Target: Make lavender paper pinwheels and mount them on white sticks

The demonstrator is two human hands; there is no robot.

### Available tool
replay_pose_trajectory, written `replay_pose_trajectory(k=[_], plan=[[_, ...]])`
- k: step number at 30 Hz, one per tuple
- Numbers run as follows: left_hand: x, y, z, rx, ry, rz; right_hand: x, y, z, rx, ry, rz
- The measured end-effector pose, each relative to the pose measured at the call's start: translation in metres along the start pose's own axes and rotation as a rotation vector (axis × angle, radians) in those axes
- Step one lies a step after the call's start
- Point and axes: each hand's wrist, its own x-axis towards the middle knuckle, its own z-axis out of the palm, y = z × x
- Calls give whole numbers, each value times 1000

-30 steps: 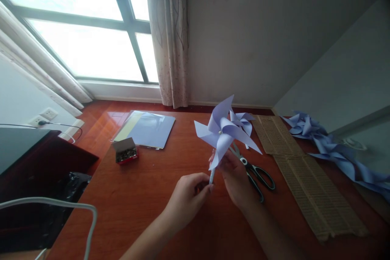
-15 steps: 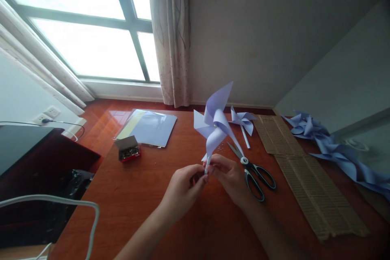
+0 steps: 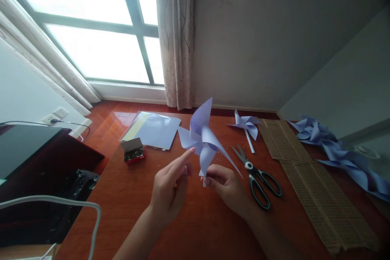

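Note:
A pale lilac paper pinwheel (image 3: 204,140) stands upright above the table in front of me. My right hand (image 3: 227,185) is closed around its white paper stick, whose lower end pokes out below the fingers. My left hand (image 3: 170,187) has nothing in it. Its index finger is stretched toward the pinwheel's left blade, at or very close to the paper; whether they touch I cannot tell. Scissors (image 3: 256,178) with black and white handles lie on the table right of my right hand, blades parted. Behind them rests another lilac pinwheel (image 3: 246,124) on a white stick.
A brown corrugated cardboard strip (image 3: 317,195) runs along the table's right side, with several lilac pinwheels (image 3: 344,154) beyond it. At the back left lies a clear sleeve of paper sheets (image 3: 158,130). Near it is an open red box of small metal pieces (image 3: 134,154). A white cable (image 3: 94,211) crosses the left edge.
My left hand has let go of the stick and moved left, index finger now extended toward a blade. The pinwheel in my right hand has shifted a little left and lower, its blades turned.

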Motion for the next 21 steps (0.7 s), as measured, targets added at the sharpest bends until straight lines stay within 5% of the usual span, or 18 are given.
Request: replay_pose_trajectory(k=[9, 21], plan=[[-2, -8, 5, 166, -221, 23, 2, -3, -2, -223, -61, -125], [-8, -19, 11, 231, -170, -19, -3, -1, 3, -210, -74, -136]])
